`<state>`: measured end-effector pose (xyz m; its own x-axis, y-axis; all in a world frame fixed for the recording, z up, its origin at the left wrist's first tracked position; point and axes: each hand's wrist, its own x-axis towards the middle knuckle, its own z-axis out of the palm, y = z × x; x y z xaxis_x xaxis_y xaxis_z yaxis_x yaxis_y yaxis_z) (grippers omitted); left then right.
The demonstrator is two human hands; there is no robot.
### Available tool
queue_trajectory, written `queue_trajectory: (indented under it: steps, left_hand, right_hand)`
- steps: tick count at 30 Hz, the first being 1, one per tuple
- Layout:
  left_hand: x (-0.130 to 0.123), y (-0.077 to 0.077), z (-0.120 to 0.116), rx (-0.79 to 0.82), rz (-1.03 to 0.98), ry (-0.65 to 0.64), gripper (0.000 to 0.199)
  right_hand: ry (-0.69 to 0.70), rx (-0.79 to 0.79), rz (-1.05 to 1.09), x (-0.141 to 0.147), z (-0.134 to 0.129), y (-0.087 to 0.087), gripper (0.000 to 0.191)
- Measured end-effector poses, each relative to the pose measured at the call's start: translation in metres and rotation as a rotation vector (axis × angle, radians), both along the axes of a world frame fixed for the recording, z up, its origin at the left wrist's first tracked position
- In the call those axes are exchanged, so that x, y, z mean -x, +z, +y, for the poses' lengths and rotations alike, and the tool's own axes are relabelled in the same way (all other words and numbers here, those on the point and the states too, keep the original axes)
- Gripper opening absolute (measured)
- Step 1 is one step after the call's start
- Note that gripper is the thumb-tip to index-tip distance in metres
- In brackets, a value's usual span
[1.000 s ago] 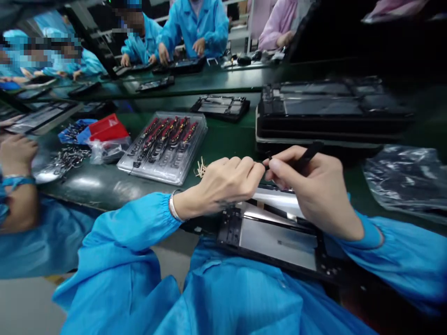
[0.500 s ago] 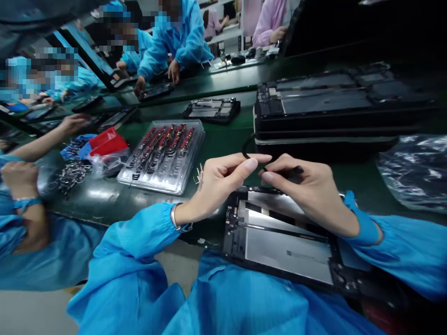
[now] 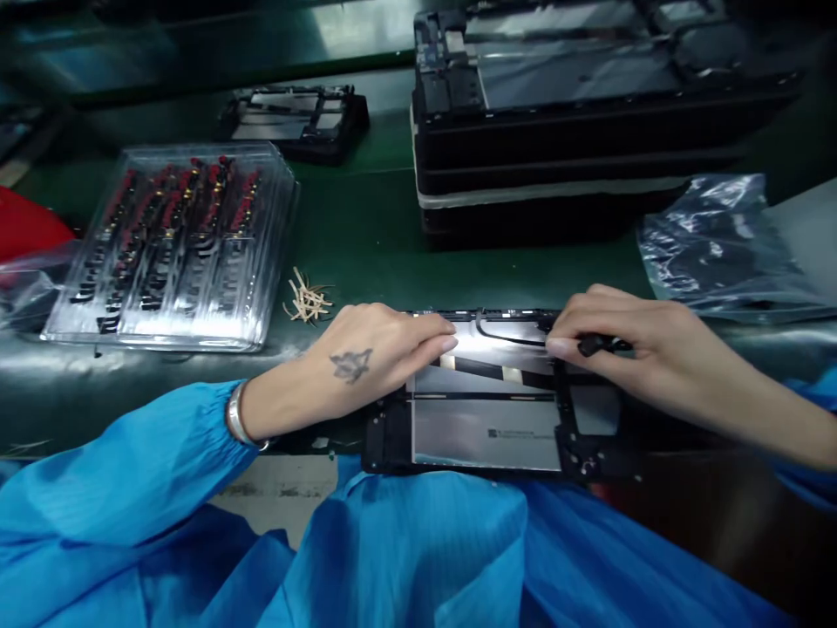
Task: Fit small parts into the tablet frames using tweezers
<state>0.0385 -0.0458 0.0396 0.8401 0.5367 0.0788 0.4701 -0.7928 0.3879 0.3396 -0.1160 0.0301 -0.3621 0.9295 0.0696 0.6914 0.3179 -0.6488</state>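
An opened tablet-like device point(image 3: 484, 432) lies before me, its silvery panels and black frame facing up. A thin black cable point(image 3: 506, 338) curves from its far edge across the upper panel. My right hand point(image 3: 621, 349) pinches the cable's right part between thumb and fingertips. Beneath those fingers shows a bunched black piece point(image 3: 602, 344), too dark to make out. At the device's upper left, my left hand point(image 3: 385, 353) has thumb and forefinger pressed together over the panel. What they grip, if anything, is hidden.
Left stands a clear plastic tray point(image 3: 278, 253) with rows of small red-and-black parts. Beside it is a little pile of beige strips point(image 3: 307, 298). Stacked devices point(image 3: 575, 131) rise behind, with another device point(image 3: 291, 118) further left. A clear plastic bag point(image 3: 719, 249) lies right.
The view has tilted down toward the bench. My hands, close together above the device's far edge before, have come down over it and spread apart; the cable now lies across the panel.
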Motion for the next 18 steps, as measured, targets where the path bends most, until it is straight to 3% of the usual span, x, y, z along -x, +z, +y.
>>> queue_trajectory:
  steps: [7, 13, 18]
  left_hand:
    - [-0.008, -0.018, 0.01, -0.173, -0.181, -0.134, 0.03]
    - [-0.009, -0.031, 0.014, -0.051, -0.16, -0.231, 0.028]
    - [-0.012, -0.032, 0.013, -0.045, -0.157, -0.257, 0.028]
  right_hand:
    - [-0.041, 0.108, -0.09, -0.011, 0.005, 0.001, 0.017]
    - [-0.015, 0.088, -0.093, -0.012, 0.015, -0.006, 0.022]
    - [-0.031, 0.083, -0.135, -0.013, 0.017, -0.008, 0.019]
